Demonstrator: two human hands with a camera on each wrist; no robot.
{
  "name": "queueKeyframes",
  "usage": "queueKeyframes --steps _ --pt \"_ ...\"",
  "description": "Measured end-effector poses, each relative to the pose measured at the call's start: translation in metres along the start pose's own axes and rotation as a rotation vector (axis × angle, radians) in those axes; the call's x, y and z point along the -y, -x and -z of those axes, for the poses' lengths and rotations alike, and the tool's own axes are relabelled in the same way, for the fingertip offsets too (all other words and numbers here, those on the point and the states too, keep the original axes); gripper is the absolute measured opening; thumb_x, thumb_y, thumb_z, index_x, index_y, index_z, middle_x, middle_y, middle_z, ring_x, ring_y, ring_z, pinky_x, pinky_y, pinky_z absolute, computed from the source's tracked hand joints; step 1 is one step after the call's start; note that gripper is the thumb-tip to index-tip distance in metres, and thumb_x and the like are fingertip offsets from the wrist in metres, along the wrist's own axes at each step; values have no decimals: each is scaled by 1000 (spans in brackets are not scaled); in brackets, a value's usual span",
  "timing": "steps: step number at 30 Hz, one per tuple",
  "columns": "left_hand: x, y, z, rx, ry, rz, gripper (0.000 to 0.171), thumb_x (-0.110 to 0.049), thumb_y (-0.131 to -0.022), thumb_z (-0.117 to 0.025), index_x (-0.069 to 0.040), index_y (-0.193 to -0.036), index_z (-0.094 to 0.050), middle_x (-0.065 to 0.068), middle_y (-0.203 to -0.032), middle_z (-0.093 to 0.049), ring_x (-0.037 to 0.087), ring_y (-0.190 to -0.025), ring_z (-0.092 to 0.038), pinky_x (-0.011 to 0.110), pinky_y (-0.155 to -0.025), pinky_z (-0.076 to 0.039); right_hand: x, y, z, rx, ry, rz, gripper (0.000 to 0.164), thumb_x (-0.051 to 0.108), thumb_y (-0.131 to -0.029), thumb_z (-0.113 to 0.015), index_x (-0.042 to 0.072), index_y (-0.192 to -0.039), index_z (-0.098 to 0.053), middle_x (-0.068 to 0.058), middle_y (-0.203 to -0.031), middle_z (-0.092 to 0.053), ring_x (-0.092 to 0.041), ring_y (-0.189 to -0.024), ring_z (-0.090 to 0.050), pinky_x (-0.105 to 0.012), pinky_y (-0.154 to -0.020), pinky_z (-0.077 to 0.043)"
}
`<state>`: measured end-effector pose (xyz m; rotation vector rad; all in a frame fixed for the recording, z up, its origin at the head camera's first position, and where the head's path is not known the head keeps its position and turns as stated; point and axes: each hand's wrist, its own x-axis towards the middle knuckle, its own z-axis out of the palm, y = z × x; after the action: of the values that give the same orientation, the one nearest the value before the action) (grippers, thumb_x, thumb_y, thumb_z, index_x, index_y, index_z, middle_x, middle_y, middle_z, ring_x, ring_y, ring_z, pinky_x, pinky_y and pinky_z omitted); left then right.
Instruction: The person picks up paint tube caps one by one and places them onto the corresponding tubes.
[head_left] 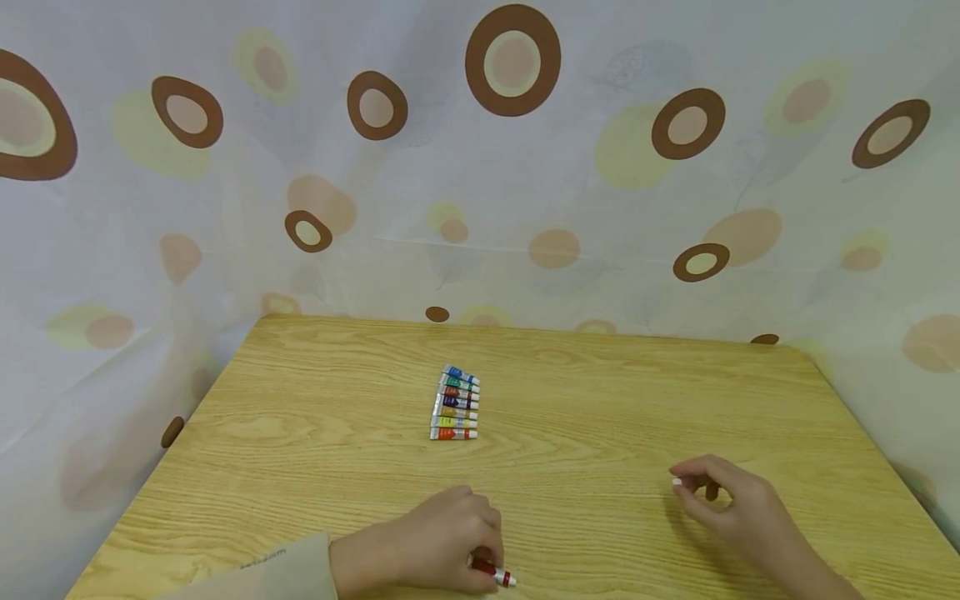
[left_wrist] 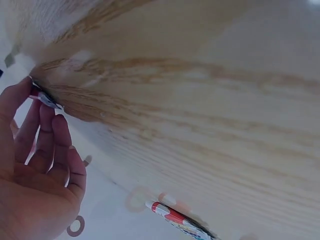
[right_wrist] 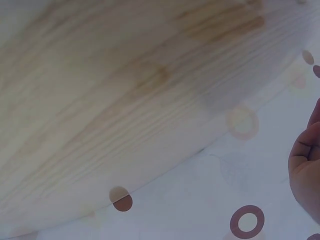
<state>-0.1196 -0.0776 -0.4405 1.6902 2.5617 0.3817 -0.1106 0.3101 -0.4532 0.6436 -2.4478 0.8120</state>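
My left hand (head_left: 442, 542) pinches a small dark red paint tube (head_left: 491, 572) near the front of the table. Its white cap end points right, out of the fingers. In the left wrist view the thumb and fingertips of that hand (left_wrist: 45, 165) meet at the tube (left_wrist: 45, 97). To the right, my right hand (head_left: 738, 508) hovers over the table with fingers loosely bent and the thumb close to the index fingertip. Only part of this hand (right_wrist: 306, 167) shows at the edge of the right wrist view, with no object visible in it.
Beyond the left hand lies a column of several paint tubes (head_left: 456, 403), side by side, caps to the right. The nearest is an orange-red tube (head_left: 447, 434). Everything rests on a wood-grain table (head_left: 600, 417), with a patterned curtain (head_left: 480, 183) behind and at both sides.
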Motion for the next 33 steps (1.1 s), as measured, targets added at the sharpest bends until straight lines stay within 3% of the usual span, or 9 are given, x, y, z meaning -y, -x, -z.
queueKeyframes --steps 5,14,23,33 --pt "0 -1 0 -33 -6 2 9 -36 -91 -77 -28 -86 -79 -20 -80 -63 -11 -73 -41 6 -70 -29 5 -2 -1 8 -32 -18 43 -14 -69 -84 20 -92 -71 16 -80 -70 8 -71 -56 -8 -63 -43" --pt "3 -4 8 -146 -18 28 5 -28 -89 -78 -25 -85 -79 -18 -77 -65 -8 -72 -44 5 -70 -29 11 -6 -6 -22 -75 98 48 -22 -64 -79 13 -96 -71 7 -84 -70 8 -76 -56 -8 -66 -44" --pt "9 -10 20 -191 68 108 6 -22 -91 -77 -18 -90 -81 -12 -80 -71 -7 -69 -52 6 -71 -37 21 -14 -12 -48 -94 125 51 -22 -65 -79 15 -99 -71 9 -88 -67 6 -79 -53 -9 -67 -44" --pt "15 -22 31 -325 124 121 5 -13 -91 -74 -15 -92 -79 -9 -83 -70 -2 -69 -56 8 -68 -40 39 -28 -23 -72 -152 144 51 -21 -68 -78 18 -101 -73 6 -91 -69 3 -80 -54 -10 -68 -44"
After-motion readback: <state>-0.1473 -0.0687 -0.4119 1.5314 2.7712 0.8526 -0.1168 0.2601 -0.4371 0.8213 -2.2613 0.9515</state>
